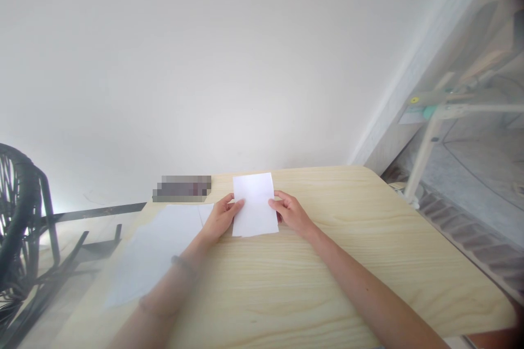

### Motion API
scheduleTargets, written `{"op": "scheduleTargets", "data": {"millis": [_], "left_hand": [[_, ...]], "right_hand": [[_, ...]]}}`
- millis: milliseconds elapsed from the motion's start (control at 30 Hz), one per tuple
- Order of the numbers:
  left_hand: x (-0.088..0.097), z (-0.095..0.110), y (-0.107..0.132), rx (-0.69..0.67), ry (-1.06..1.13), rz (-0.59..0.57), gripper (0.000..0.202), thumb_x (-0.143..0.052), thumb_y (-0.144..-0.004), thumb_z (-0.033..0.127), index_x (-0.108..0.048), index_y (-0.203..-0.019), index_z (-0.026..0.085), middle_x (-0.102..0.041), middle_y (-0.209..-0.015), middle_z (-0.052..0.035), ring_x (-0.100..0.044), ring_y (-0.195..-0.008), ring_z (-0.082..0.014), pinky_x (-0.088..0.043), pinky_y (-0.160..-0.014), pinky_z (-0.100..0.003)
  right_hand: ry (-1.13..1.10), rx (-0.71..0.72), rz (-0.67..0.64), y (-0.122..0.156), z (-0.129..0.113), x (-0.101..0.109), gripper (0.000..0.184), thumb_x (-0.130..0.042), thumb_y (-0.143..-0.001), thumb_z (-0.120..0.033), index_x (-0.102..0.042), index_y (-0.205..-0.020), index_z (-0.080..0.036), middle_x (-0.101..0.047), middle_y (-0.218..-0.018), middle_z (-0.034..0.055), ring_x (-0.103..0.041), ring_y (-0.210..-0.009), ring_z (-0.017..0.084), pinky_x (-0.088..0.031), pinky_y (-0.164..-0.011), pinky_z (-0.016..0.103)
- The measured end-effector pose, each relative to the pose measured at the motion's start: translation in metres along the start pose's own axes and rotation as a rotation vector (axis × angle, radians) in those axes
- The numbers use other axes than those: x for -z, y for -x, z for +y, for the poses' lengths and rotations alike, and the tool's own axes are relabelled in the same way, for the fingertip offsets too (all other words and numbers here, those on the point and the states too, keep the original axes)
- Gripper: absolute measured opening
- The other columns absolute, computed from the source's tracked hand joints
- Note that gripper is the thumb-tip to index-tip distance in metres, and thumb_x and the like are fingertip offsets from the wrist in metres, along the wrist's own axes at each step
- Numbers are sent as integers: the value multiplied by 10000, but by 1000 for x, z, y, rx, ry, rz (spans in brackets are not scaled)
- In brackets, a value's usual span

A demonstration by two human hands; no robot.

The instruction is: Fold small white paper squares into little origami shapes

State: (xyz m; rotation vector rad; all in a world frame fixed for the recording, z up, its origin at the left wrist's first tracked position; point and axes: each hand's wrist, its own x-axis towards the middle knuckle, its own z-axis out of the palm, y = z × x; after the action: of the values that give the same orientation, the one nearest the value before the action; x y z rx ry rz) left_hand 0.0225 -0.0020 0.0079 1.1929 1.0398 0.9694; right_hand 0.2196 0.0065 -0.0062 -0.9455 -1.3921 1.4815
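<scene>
I am holding a small rectangle of white paper [254,206] between both hands, near the far edge of the wood-grain table [368,229] and around the middle of its width. My left hand [223,215] is pinching the left edge, and my right hand [290,211] is pinching the right edge, each thumb lying on the upper face while the fingers are mostly hiding behind it. Both grips are narrow, closing on nothing thicker than the paper. Its near edge is looking slightly uneven, so it may be having more than one layer, though I cannot tell for certain. To the left, larger white sheets [149,253] are lying flat on the table, partly under my left forearm [164,294], which is wearing a dark wristband [184,265]. Beyond them, at the far left, a pixelated object [182,189] is sitting, too obscured for naming. As I am judging it, the main risk is creasing or buckling, which my hands would be causing by pressing toward each other; pulling apart could be tearing an edge. If there are layers, uneven thumb pressure could be sliding them out of line. My left forearm, by sweeping sideways, could also be dragging the larger sheets askew.
</scene>
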Motion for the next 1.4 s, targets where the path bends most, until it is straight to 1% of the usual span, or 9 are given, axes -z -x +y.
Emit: {"op": "scheduleTargets", "data": {"millis": [233,533,633,800,867,1000,1067,1267,1400], "left_hand": [[0,0,-2,-11,17,16,321,-496,-747,459,-527,-872,164,-643,-771,-36,-598,-657,-149,-456,-561,-232],[-1,2,0,0,1,15,362,-550,-703,459,-505,-923,175,-637,-720,-24,-591,-603,-152,-437,-510,-227],[1,1,-1,27,42,32,356,-494,-731,495,-507,-901,182,-628,-694,-16,-597,-605,-153,-443,-510,-230],[5,1,-6,155,176,-19,497,-330,-762,591,-489,-984,176,-649,-750,-74,-614,-629,-192,-461,-531,-289],[6,2,-6,158,171,-31,461,-352,-763,562,-506,-948,168,-640,-736,-67,-603,-612,-180,-452,-522,-276],[6,3,-4,71,59,-21,270,-485,-737,369,-550,-909,172,-585,-728,-9,-555,-640,-136,-425,-518,-221],[6,3,-2,41,-1,-10,243,-507,-718,314,-558,-915,184,-552,-682,17,-526,-623,-119,-404,-513,-204],[5,2,-2,-4,-65,-28,306,-528,-719,344,-537,-981,186,-507,-653,27,-482,-575,-95,-368,-500,-191],[5,0,-2,-28,-80,-53,324,-541,-721,351,-513,-1003,194,-514,-684,22,-503,-615,-104,-391,-541,-201]], "right_hand": [[10,8,6,2,-1,2,294,-502,-744,-385,-552,-951,-182,-507,-553,-30,-419,-450,71,-339,-430,188],[24,16,-33,4,-4,5,320,-487,-747,-354,-549,-1010,-184,-564,-618,-8,-492,-527,99,-401,-503,214],[80,20,-3,4,-4,6,296,-462,-754,-318,-589,-987,-186,-579,-647,2,-508,-568,107,-415,-528,222],[235,58,77,3,1,6,303,-425,-743,-247,-631,-962,-216,-641,-798,22,-550,-714,142,-433,-609,251],[277,77,87,3,3,6,318,-419,-738,-234,-635,-971,-218,-647,-867,25,-554,-770,154,-435,-645,262],[310,113,86,4,2,6,329,-389,-745,-217,-647,-949,-214,-640,-945,22,-554,-804,157,-431,-680,267],[290,116,72,5,1,7,328,-383,-750,-222,-648,-943,-203,-637,-949,25,-554,-793,155,-429,-676,261],[87,75,0,4,1,7,389,-298,-817,-330,-612,-987,-176,-617,-938,50,-555,-745,153,-436,-623,262],[288,137,117,4,-1,3,395,-348,-814,-439,-618,-925,-174,-601,-791,35,-510,-647,125,-388,-556,225]]}}
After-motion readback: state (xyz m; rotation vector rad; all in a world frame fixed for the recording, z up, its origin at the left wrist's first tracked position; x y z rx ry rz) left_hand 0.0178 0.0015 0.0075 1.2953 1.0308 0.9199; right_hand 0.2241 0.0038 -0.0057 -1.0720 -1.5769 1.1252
